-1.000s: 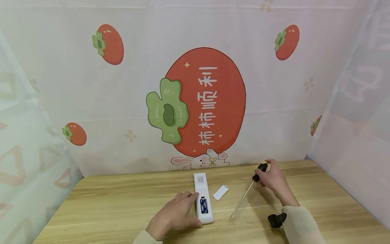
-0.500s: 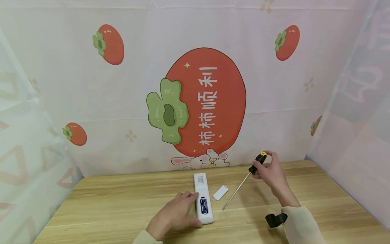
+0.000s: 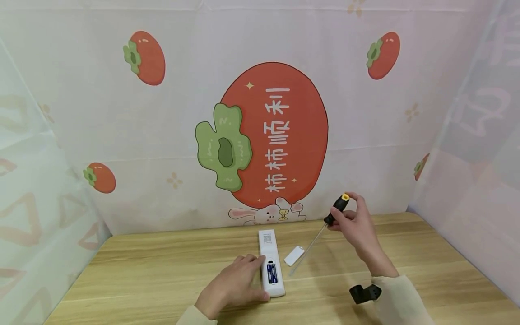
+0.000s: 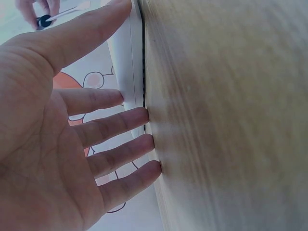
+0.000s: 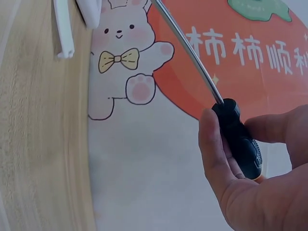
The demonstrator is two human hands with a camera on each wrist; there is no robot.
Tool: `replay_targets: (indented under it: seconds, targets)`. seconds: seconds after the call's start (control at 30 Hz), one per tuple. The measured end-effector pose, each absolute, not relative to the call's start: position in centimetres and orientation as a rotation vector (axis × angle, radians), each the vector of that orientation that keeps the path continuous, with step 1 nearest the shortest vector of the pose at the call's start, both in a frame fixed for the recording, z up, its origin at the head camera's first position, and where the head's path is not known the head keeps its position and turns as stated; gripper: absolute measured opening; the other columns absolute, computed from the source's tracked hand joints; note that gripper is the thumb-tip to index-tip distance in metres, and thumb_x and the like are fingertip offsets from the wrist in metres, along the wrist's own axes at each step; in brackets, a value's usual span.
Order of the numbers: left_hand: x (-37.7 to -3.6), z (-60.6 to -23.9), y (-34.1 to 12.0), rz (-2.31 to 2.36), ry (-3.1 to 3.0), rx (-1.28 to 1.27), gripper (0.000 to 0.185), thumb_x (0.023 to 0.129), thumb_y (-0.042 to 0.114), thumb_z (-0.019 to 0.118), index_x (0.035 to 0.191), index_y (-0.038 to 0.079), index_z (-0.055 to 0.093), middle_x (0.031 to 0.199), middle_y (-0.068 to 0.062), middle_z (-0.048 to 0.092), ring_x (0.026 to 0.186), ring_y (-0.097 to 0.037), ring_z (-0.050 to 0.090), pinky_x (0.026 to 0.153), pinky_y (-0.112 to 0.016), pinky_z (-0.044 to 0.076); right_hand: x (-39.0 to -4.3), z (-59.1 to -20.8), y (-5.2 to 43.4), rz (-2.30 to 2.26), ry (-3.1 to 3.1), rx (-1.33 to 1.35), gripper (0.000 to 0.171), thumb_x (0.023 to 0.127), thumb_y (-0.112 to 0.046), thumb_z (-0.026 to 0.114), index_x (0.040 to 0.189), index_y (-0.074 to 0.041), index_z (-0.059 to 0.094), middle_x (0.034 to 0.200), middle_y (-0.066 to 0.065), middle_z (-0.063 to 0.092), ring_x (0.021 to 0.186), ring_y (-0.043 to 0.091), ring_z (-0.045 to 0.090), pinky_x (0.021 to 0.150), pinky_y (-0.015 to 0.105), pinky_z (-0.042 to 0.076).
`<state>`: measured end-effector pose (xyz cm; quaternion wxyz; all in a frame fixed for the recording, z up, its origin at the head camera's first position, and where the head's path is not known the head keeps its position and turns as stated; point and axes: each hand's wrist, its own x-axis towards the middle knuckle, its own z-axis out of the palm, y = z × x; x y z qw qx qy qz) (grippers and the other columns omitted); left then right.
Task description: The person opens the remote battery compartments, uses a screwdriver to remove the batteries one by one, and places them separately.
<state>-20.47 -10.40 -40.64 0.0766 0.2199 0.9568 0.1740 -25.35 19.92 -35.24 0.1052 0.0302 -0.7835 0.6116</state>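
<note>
I see the left hand (image 3: 235,282), fingers straight, touching the left side of the white remote (image 3: 270,253), which lies long-ways, pointing away. The tip of the screwdriver (image 3: 336,211) is near its right side; the right hand (image 3: 356,225) pinches the handle, farther off. The head view shows blue batteries (image 3: 272,273); the left wrist view doesn't.

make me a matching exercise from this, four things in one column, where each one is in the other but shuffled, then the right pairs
Things
1. screwdriver
2. remote
3. white cover
4. batteries

Places
a. inside the remote, uncovered
b. lying loose on the table
c. held in the right hand
d. touched by the left hand

Right pairs: 1-c, 2-d, 3-b, 4-a
</note>
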Motion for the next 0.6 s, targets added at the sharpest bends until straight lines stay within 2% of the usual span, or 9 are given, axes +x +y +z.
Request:
replay_targets:
  seconds: [0.3, 0.6]
  targets:
    - [-20.4, -40.6, -10.5, 0.500, 2.883, 0.680, 0.088, 0.078, 0.053, 0.084, 0.146, 0.007, 0.054, 0.137, -0.012, 0.058, 0.126, -0.034, 0.053, 0.101, -0.053, 0.049, -24.9, -34.8, 18.3, 1.843, -2.215, 0.234, 0.062, 0.103, -0.004, 0.057, 0.154, -0.009, 0.022, 0.103, 0.032, 0.066, 0.080, 0.024, 0.074, 0.079, 0.036, 0.061]
    - [-20.5, -40.8, -10.5, 0.494, 2.892, 0.690, 0.089, 0.077, 0.053, 0.084, 0.146, 0.006, 0.054, 0.136, -0.011, 0.058, 0.125, -0.034, 0.054, 0.101, -0.052, 0.049, -24.3, -34.7, 17.0, 1.839, -2.166, 0.363, 0.060, 0.102, 0.004, 0.054, 0.152, -0.011, 0.024, 0.105, 0.032, 0.066, 0.083, 0.023, 0.074, 0.077, 0.032, 0.061]
